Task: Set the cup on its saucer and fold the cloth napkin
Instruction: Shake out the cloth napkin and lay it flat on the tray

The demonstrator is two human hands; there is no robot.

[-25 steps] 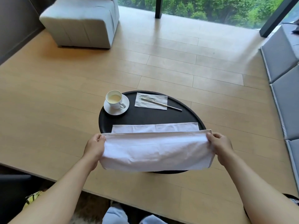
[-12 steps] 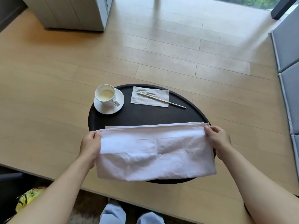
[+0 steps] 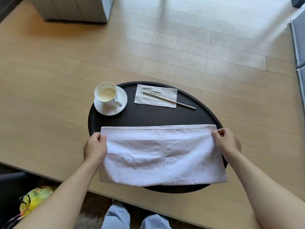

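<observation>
A white cloth napkin [image 3: 158, 154] lies folded over on the near half of a round black table [image 3: 148, 116], its near edge hanging past the rim. My left hand [image 3: 94, 148] pinches its left end and my right hand [image 3: 227, 142] pinches its right end near the top fold. A white cup [image 3: 106, 95] holding pale liquid stands on its white saucer [image 3: 121, 104] at the table's far left.
A paper napkin [image 3: 165, 100] with a thin metal stick [image 3: 183, 105] across it lies at the table's far right. A pale armchair [image 3: 74, 9] stands far left on the wooden floor. Grey cushions [image 3: 299, 38] line the right edge. A yellow bag [image 3: 35, 200] sits near left.
Both hands have brought the napkin's top layer down and forward so it lies flat on the table. The camera has tilted further downward.
</observation>
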